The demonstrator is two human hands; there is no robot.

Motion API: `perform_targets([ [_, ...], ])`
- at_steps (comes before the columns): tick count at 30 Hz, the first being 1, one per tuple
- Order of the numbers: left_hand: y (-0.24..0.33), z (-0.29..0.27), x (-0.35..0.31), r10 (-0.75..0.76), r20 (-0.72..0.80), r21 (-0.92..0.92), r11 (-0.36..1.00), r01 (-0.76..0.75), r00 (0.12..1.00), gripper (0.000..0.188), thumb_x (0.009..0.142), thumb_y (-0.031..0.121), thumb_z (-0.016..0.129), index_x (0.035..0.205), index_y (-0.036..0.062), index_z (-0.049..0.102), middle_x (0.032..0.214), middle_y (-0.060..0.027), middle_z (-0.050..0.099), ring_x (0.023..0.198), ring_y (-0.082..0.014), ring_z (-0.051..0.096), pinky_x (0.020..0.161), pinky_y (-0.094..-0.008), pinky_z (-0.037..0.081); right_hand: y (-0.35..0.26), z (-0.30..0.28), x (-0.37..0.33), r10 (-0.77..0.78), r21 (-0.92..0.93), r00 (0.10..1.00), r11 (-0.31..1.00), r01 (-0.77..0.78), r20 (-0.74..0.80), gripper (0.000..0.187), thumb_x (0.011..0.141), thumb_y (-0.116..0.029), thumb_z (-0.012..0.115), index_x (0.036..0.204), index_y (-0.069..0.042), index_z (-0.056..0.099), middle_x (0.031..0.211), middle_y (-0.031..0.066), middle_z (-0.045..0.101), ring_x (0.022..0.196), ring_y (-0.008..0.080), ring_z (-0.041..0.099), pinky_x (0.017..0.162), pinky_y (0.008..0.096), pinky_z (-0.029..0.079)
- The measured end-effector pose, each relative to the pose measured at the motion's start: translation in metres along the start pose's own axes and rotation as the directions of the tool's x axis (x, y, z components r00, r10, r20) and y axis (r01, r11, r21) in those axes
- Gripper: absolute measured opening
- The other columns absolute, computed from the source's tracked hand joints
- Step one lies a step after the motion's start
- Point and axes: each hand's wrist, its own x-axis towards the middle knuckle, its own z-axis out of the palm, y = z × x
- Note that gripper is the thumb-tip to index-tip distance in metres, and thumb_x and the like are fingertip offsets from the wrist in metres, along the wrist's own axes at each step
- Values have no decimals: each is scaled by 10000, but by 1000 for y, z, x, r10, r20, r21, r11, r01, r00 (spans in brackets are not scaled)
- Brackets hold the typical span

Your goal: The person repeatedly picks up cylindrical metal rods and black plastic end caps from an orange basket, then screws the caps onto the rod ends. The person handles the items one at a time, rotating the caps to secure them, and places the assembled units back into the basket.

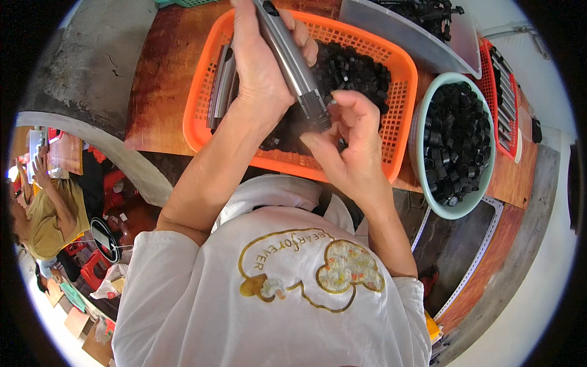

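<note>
My left hand (260, 58) grips a grey metal tube (290, 55), held slanted over the orange basket (400, 67). The tube's lower end carries a dark ribbed cap (317, 111). My right hand (348, 144) is at that end, thumb and fingers pinched around the cap. The basket holds a heap of small black plastic caps (354, 70) and several more grey tubes (223, 82) along its left side.
A pale green bowl (422, 116) full of black caps stands right of the basket. A grey tray (403, 33) of black parts lies behind, and a red tray (504, 104) of tubes sits far right. Another person (43, 214) sits at lower left. All rests on a brown wooden table (162, 85).
</note>
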Motion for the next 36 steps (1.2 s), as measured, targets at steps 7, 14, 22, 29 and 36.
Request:
perform_targets([
  [7,-9,-3,4,-23,-50,57,998,26,998,665,993,714,476,711,113,522,589,-31,464,477,-183,457,435,-299,404,8,11,7,-160,-65,983,986,155,-87,530,924,-74,772,1266,30,381,870,112,629,634,149,606,564,284,510],
  [14,-7,-16,2,-50,107,14,999,49,993,649,1018,707,402,768,117,509,629,-29,461,511,-174,443,462,-300,379,-7,11,7,-86,-47,996,995,85,-12,549,972,1,665,1386,7,304,1136,181,641,970,160,643,802,276,524],
  [22,-13,-6,-7,28,278,184,980,-82,960,750,1009,773,268,734,99,446,613,-39,427,503,-176,436,474,-305,388,-1,10,7,-33,-16,999,999,33,25,742,1010,-42,612,1565,-11,121,1209,240,624,1023,243,662,881,337,538],
  [29,-10,0,-10,130,283,345,911,-227,950,743,1024,748,252,855,74,512,702,-95,505,570,-227,492,524,-325,420,0,3,1,-14,-48,1000,999,13,-15,774,1008,-45,626,1580,-6,107,1129,205,645,963,191,652,795,286,530],
  [36,-8,1,0,199,4,364,912,-187,980,561,1028,672,445,880,135,505,648,-32,499,504,-170,487,442,-299,418,-1,-2,-4,25,-81,999,996,-23,21,789,1006,-85,654,1583,2,122,1092,178,644,890,160,634,740,254,512],
])
